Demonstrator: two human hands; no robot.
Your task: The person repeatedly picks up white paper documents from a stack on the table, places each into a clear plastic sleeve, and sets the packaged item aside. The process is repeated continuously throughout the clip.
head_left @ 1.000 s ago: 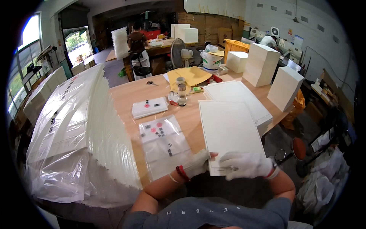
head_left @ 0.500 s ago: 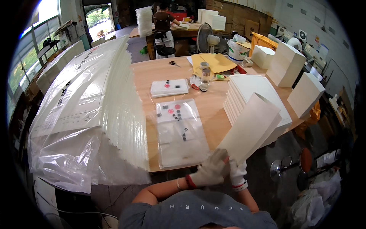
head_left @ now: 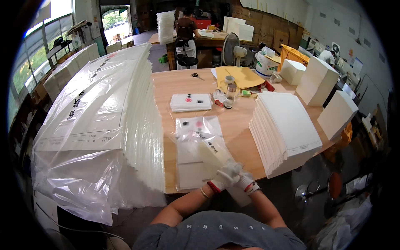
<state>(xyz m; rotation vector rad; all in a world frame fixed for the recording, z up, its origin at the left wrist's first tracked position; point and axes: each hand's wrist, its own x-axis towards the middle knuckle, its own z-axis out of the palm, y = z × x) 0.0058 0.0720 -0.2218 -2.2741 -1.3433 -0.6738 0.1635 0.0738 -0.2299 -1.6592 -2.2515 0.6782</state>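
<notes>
Both hands wear whitish gloves and meet near the table's front edge. My left hand (head_left: 225, 176) is closed on a curved, cream paper bundle (head_left: 213, 153) with dark print along it. Beside it, my right hand (head_left: 246, 183) grips the same bundle, whose lower end sticks out below the hands. Clear plastic film seems to surround its far end. Under it lies a flat pile of clear plastic bags (head_left: 189, 168) with red and dark print. To the right stands a tall stack of white paper sheaves (head_left: 287, 121).
A large heap of plastic-wrapped paper (head_left: 96, 108) fills the left. On the wooden table (head_left: 166, 77) are a smaller bag pile (head_left: 191, 103), scissors (head_left: 196, 76), a glass bottle (head_left: 230, 96), yellow envelopes (head_left: 246, 77) and white blocks (head_left: 317, 81). A person (head_left: 186, 35) works beyond a fan (head_left: 230, 50).
The paper bundle has moved left, off the right-hand stack, and now lies low over the plastic bags with film about its far end. Both hands moved with it, and the view shifted slightly.
</notes>
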